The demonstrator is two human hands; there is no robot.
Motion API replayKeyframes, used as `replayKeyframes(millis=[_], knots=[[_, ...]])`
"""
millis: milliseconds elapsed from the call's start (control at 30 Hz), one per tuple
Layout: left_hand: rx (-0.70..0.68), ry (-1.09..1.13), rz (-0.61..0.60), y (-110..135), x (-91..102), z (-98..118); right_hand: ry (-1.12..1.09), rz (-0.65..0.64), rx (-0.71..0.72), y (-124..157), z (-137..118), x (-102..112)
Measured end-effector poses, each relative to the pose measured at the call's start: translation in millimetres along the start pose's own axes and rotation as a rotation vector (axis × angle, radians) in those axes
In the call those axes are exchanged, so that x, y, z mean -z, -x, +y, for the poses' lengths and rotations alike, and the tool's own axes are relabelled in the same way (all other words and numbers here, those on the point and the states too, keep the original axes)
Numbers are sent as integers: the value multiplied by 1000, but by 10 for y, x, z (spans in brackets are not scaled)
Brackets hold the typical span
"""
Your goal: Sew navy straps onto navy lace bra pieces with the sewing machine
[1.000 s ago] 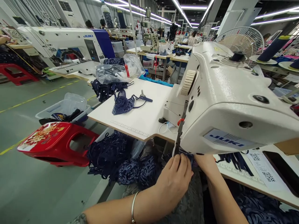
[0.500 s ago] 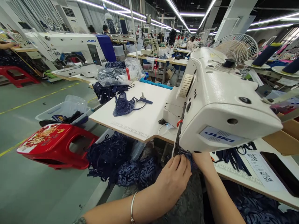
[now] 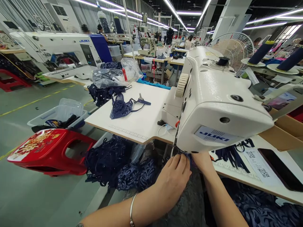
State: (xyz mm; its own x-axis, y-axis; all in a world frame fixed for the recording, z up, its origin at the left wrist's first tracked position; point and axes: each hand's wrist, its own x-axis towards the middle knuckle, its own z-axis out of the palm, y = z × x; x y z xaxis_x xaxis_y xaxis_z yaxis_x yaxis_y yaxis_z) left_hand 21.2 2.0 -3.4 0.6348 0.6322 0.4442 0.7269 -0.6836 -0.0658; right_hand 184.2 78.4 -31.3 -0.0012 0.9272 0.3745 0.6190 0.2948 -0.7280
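Note:
A white JUKI sewing machine fills the middle right of the view, its head end toward me. Under that head my left hand, with a silver bangle on the wrist, pinches a small piece of navy lace fabric by the needle. My right hand presses the same fabric from the right; its fingertips are hidden beneath the machine. A finished navy lace garment lies on the white table to the left.
A heap of navy lace pieces sits below the table edge. A red plastic stool and a clear bin stand on the floor at left. A clear plastic bag lies at the table's far end, and a phone at right.
The view has drifted slightly, so everything sits a little more to the left. Both hands stay at the needle holding the navy fabric.

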Motion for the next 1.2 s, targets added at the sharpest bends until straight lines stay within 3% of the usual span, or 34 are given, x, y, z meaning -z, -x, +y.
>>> replayKeyframes(millis=[133, 567, 867, 967, 1100, 1133, 1200], knots=[[27, -9, 68, -6, -20, 2, 20, -18, 17, 0, 53, -14], [-3, -54, 28, 5, 0, 5, -59, 46, -63, 13, 85, -65], [60, 8, 123, 54, -25, -17, -77, 40, -46, -19, 1, -53], [88, 200, 147, 111, 6, -76, -83, 35, -29, -44, -21, -39], [384, 626, 230, 259, -7, -221, -92, 34, -5, -49, -28, -46], [459, 753, 191, 302, -22, -272, -97, 35, -1, -47, -28, -52], [575, 1028, -5, 389, -62, -387, -106, 46, 0, -41, -28, -65]])
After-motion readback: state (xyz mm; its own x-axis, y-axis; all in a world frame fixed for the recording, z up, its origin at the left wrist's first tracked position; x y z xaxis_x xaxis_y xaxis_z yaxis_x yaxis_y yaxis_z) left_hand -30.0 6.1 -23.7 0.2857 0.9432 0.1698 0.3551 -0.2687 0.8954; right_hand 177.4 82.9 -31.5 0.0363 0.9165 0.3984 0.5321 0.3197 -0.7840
